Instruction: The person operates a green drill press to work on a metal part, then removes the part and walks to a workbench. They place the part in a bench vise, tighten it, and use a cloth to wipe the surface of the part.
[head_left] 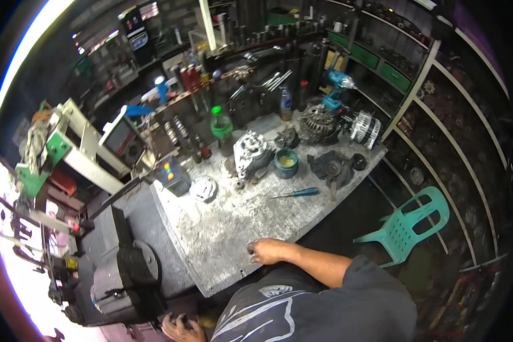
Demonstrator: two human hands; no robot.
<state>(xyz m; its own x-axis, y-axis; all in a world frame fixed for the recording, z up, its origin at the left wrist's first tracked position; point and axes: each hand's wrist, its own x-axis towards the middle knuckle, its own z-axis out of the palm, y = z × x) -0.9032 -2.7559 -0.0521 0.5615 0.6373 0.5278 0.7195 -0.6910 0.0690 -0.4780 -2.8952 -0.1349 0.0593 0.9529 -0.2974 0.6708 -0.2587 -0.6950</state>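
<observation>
My right hand [266, 251] is at the near edge of the worn grey bench [216, 239], its blackened fingers curled together. What they hold, if anything, is hidden. Low in the picture hangs my left hand [182, 329], its dirty fingers apart and nothing visible in them. It is beside a dark machine with a round plate [128, 273]. Farther up the bench lies a blue-handled screwdriver [305, 192], nearest to my right hand among the loose tools. Beyond it stand a small teal pot [286, 162] with yellowish stuff inside and a silver alternator housing [252, 151].
A dark alternator body [318, 124], a silver alternator [366, 130] and a teal impact driver [339, 88] crowd the far right. A round silver cover [203, 188] lies at left, near a green-capped bottle [221, 124]. A green plastic chair [407, 225] stands right of the bench, before shelves.
</observation>
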